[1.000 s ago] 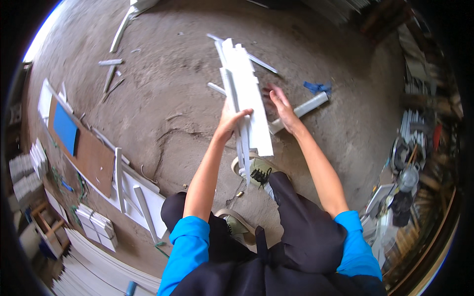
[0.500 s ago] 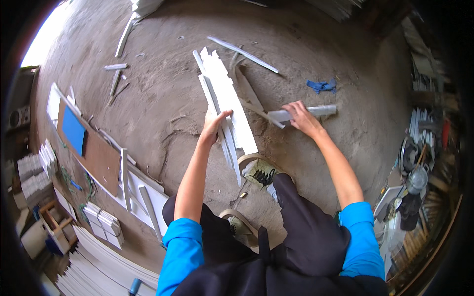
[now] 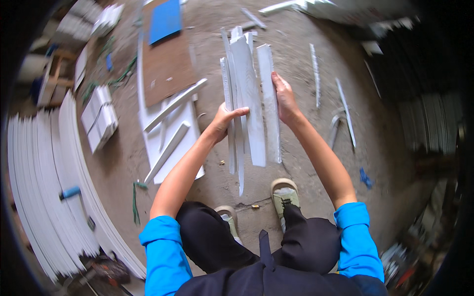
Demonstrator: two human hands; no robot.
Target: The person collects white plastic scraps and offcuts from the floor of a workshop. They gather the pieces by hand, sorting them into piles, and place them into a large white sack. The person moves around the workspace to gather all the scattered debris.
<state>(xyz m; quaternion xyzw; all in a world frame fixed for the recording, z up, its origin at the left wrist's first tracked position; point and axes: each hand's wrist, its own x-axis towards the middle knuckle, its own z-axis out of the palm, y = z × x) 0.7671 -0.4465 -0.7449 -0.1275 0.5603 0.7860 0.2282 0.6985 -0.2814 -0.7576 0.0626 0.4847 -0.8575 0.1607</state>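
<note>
My left hand (image 3: 228, 121) is closed around a bundle of long white strips (image 3: 250, 101), its thumb lying across their front. The strips have uneven, jagged ends and stand roughly upright in the picture, above the floor. Just to the right, my right hand (image 3: 285, 101) grips another flat white strip (image 3: 268, 106) by its right edge, thumb up along it. That strip runs alongside the bundle with a narrow gap between them. The fingers behind the strips are partly hidden.
At left lie a white panel (image 3: 143, 126) with a brown board (image 3: 168, 69), a blue sheet (image 3: 165, 20) and loose strips. Long white panels (image 3: 42, 187) are stacked at lower left, a blue-handled tool (image 3: 70, 192) on them. Thin strips (image 3: 346, 113) and a blue scrap (image 3: 365, 178) lie at right.
The view and my body have turned left. My right hand has lifted a white strip off the floor and brought it beside the bundle, which my left hand still holds.
</note>
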